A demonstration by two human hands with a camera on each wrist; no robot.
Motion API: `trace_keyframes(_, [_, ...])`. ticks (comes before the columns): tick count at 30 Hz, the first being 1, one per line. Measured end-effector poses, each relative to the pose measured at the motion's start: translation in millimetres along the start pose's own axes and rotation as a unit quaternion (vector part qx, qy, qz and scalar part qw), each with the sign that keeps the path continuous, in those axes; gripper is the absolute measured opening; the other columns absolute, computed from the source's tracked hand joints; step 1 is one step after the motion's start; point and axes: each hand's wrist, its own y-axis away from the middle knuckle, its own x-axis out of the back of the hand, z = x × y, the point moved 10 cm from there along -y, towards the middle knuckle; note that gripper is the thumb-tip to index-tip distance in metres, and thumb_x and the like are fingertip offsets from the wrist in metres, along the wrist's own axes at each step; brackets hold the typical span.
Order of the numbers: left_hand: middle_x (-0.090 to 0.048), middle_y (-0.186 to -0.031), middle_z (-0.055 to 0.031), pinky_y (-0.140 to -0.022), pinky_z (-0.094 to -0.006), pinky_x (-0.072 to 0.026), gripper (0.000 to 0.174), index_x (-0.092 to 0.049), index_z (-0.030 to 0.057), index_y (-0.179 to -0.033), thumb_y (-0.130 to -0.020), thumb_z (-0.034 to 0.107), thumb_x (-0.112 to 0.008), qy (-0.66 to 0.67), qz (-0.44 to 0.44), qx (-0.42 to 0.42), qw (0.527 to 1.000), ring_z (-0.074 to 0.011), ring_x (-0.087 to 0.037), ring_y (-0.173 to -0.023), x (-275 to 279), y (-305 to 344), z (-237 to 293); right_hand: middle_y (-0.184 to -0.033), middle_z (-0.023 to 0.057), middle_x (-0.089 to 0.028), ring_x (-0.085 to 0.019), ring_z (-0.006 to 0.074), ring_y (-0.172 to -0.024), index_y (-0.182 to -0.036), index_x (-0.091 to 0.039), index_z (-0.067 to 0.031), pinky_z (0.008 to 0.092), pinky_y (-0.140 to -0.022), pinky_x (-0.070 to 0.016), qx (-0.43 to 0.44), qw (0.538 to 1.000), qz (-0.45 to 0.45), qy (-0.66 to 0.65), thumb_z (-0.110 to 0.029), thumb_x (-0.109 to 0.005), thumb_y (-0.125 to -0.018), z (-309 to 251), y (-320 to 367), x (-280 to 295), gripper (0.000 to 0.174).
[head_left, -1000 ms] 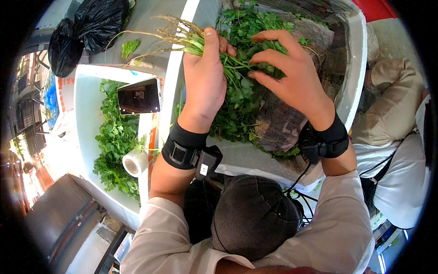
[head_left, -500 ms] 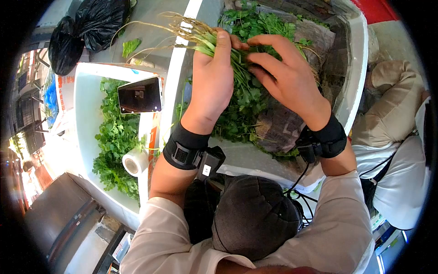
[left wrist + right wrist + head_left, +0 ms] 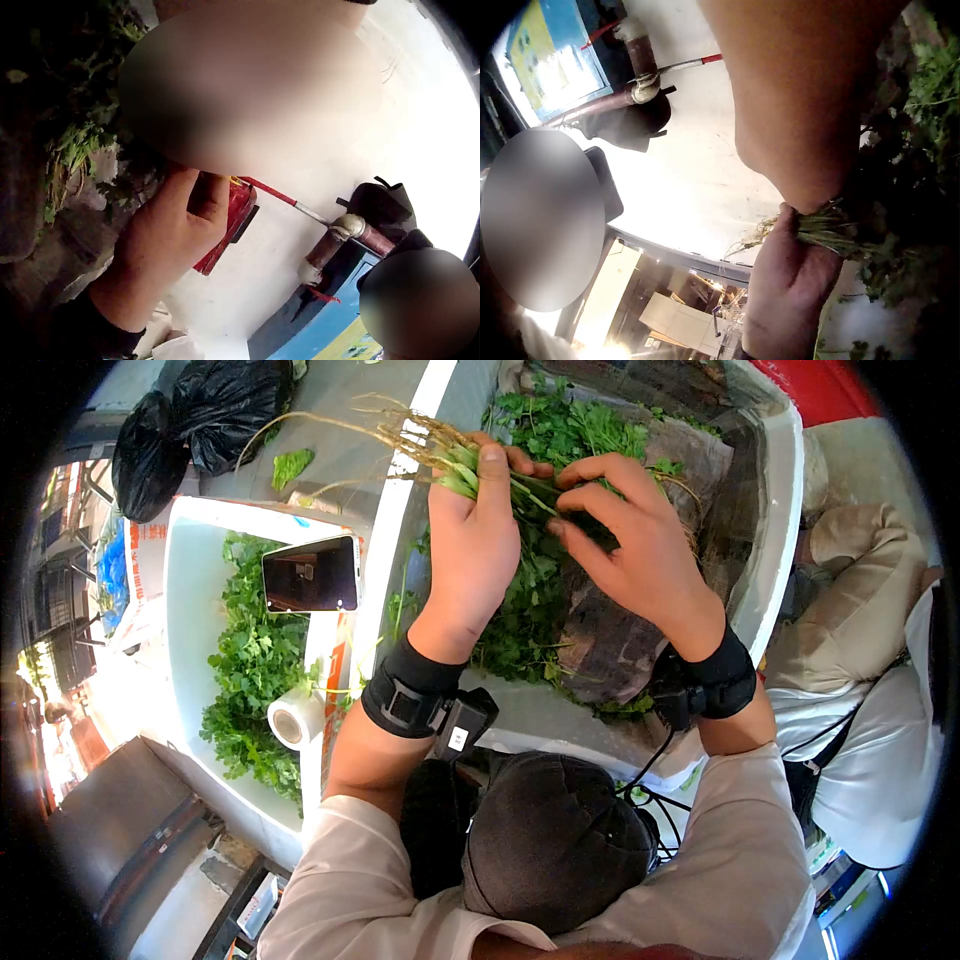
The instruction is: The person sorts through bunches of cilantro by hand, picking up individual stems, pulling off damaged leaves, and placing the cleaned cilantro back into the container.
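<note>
My left hand (image 3: 472, 535) grips a bunch of coriander (image 3: 462, 468) by its stems, the thumb lying on top. Its pale, stringy roots point left over the foam box's rim, and the leaves hang right. Close beside it, my right hand (image 3: 640, 545) has bent fingers at the stems, a thin stem between thumb and fingertips. The right wrist view shows the stems (image 3: 825, 231) across my left palm. In the left wrist view, my right hand (image 3: 169, 232) is seen beside a large blurred patch that hides my left hand.
More coriander (image 3: 530, 610) and damp newspaper lie in the white foam box (image 3: 785, 530) below. To the left, a second foam box (image 3: 190, 590) holds leafy greens (image 3: 250, 660); a phone (image 3: 312, 574) and a white roll (image 3: 296, 718) rest by its edge. Black bags (image 3: 225, 415) lie farther back.
My left hand has shifted slightly right with the bunch. My right hand's fingers, spread earlier, came in against the stems and now sit slightly lower, with a thin stem drawn apart from the bunch.
</note>
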Motion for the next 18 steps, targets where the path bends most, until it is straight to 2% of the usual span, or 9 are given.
trace_keyframes(4, [-0.061, -0.087, -0.0069, -0.076, -0.0303, -0.0504, 0.021, -0.051, -0.0002, -0.099, -0.109, 0.017, -0.044, -0.058, -0.012, -0.06, 0.996, -0.0164, -0.064, -0.084, -2, 0, 8, -0.11, 0.0121, -0.059, -0.059, 0.0345, -0.099, -0.094, -0.065, -0.002, 0.0443, -0.086, -0.0496, -0.035, 0.999, -0.01, -0.026, -0.011, -0.076, -0.081, 8, 3, -5, 0.019])
trace_keyframes(6, [-0.06, -0.085, -0.0077, -0.076, -0.0309, -0.0508, 0.021, -0.05, 0.0001, -0.096, -0.109, 0.016, -0.044, -0.141, -0.021, -0.149, 0.979, -0.0171, -0.065, -0.084, -10, 5, 25, -0.112, 0.0121, -0.058, -0.059, 0.0336, -0.1, -0.095, -0.065, -0.0013, 0.0437, -0.088, -0.0491, -0.027, 0.999, -0.017, -0.011, -0.011, -0.076, -0.081, 8, 4, -6, 0.02])
trace_keyframes(7, [-0.06, -0.085, -0.0077, -0.076, -0.0309, -0.0508, 0.021, -0.05, 0.0001, -0.096, -0.109, 0.016, -0.044, -0.141, -0.021, -0.149, 0.979, -0.0171, -0.065, -0.084, -10, 5, 27, -0.112, 0.0121, -0.058, -0.059, 0.0336, -0.1, -0.095, -0.065, -0.0013, 0.0437, -0.088, -0.0491, -0.027, 0.999, -0.017, -0.011, -0.011, -0.076, -0.081, 7, 2, -5, 0.02])
trace_keyframes(9, [-0.059, -0.085, -0.0065, -0.076, -0.0313, -0.0501, 0.023, -0.05, 0.0009, -0.094, -0.109, 0.017, -0.044, -0.119, 0.014, -0.098, 0.988, -0.017, -0.064, -0.083, -2, 2, 21, -0.107, 0.0097, -0.061, -0.059, 0.0321, -0.099, -0.095, -0.066, -0.0035, 0.044, -0.088, -0.0484, 0.051, 0.997, 0.038, 0.044, -0.011, -0.077, -0.08, -12, -2, 10, 0.02])
trace_keyframes(10, [-0.059, -0.085, -0.0065, -0.076, -0.0313, -0.0501, 0.023, -0.05, 0.0009, -0.094, -0.109, 0.017, -0.044, -0.119, 0.014, -0.098, 0.988, -0.017, -0.064, -0.083, 0, 1, 19, -0.107, 0.0097, -0.061, -0.059, 0.0321, -0.099, -0.095, -0.066, -0.0035, 0.044, -0.088, -0.0484, 0.051, 0.997, 0.038, 0.044, -0.011, -0.077, -0.08, -11, -2, 10, 0.02])
trace_keyframes(12, [-0.057, -0.085, -0.0048, -0.077, -0.0312, -0.0493, 0.024, -0.05, 0.0016, -0.095, -0.11, 0.019, -0.043, -0.023, 0.041, -0.026, 0.999, -0.0163, -0.064, -0.083, 14, -4, 1, -0.1, 0.0064, -0.064, -0.06, 0.0297, -0.098, -0.095, -0.067, -0.0072, 0.0449, -0.093, -0.049, 0.089, 0.995, 0.018, 0.036, -0.012, -0.079, -0.078, -15, -2, 3, 0.022])
trace_keyframes(13, [-0.057, -0.085, -0.0048, -0.077, -0.0312, -0.0493, 0.024, -0.05, 0.0016, -0.095, -0.11, 0.019, -0.043, -0.023, 0.041, -0.026, 0.999, -0.0163, -0.064, -0.083, 14, -4, 1, -0.1, 0.0064, -0.064, -0.06, 0.0297, -0.098, -0.095, -0.067, -0.0072, 0.0449, -0.093, -0.049, 0.089, 0.995, 0.018, 0.036, -0.012, -0.079, -0.078, -14, -1, 2, 0.022])
trace_keyframes(15, [-0.055, -0.085, -0.004, -0.079, -0.0311, -0.0487, 0.025, -0.049, 0.0022, -0.095, -0.11, 0.021, -0.043, -0.029, 0.046, -0.04, 0.998, -0.0156, -0.063, -0.083, 15, -4, 6, -0.097, 0.0041, -0.066, -0.062, 0.0279, -0.098, -0.096, -0.068, -0.0092, 0.0459, -0.1, -0.0482, 0.103, 0.994, 0.02, 0.032, -0.013, -0.08, -0.076, -15, 1, 0, 0.023])
trace_keyframes(18, [-0.055, -0.088, -0.0042, -0.078, -0.0314, -0.049, 0.024, -0.05, 0.0024, -0.095, -0.11, 0.021, -0.044, -0.002, 0.029, -0.048, 0.998, -0.0157, -0.062, -0.086, 12, -5, 8, -0.098, 0.0053, -0.067, -0.065, 0.0265, -0.098, -0.098, -0.069, -0.0075, 0.0465, -0.103, -0.0487, 0.116, 0.993, 0.006, -0.013, -0.012, -0.08, -0.078, -16, 1, 5, 0.023])
